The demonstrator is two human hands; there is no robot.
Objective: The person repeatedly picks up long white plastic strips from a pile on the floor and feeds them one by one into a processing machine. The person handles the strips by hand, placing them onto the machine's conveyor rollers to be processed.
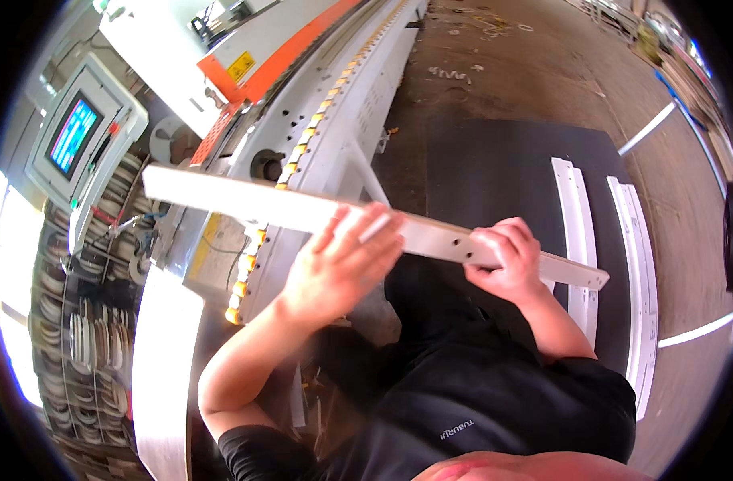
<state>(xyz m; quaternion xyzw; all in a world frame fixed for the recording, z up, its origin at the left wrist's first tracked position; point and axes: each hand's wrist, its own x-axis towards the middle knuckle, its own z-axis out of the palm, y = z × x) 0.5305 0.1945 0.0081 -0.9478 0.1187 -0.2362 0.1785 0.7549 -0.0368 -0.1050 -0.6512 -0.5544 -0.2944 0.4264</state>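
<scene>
A long, narrow white board (246,200) with thin brownish edges hangs slantwise in front of me, its left end higher and farther away. Round its right part my right hand (507,258) is closed, just beyond two dark holes in the face. My left hand (342,260) lies over the middle of the board with its fingers stretched out and slightly blurred. A pale patch shows between those fingers; whether it is the board or a small separate piece I cannot make out.
A long machine with a row of yellow rollers (302,150) runs ahead on the left, its control screen (75,132) at far left. Coiled edging strips (98,345) fill a rack there. On the right, white boards (635,280) lie on a dark panel (495,172).
</scene>
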